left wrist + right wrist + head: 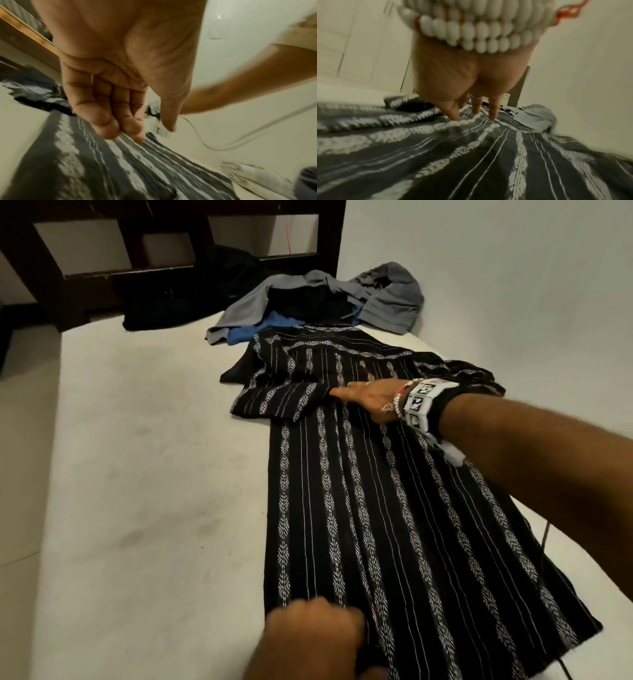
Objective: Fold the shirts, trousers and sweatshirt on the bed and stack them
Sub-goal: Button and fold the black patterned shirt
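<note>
Two bare hands work over a long black shirt with white woven stripes (394,508), spread lengthwise on a pale, cream-coloured mattress (144,474) that fills most of the head view. The shirt's left side and sleeve lie folded in across the chest; its hem reaches the near edge of the bed. The right hand (371,398) lies flat on the shirt's upper body, fingers (493,111) straight and spread, their tips touching the fabric just beside the folded-in sleeve. A bracelet of white beads (479,31) and a white marker band (428,405) circle that wrist. The left hand (315,638) is at the hem on the near left corner; in the left wrist view its fingers (106,121) are loosely bent together just above or on the cloth, and whether they actually pinch it cannot be told.

Farther up the bed, touching the shirt's collar end, sits a loose heap: a grey sweatshirt (387,299) draped over a bright blue garment (270,326) and dark clothing. Behind the heap stands a dark wooden headboard with rectangular openings (171,268). A plain off-white wall (513,285) runs along the bed's right side, and pale floor tiles (20,440) show to the left of the mattress.
</note>
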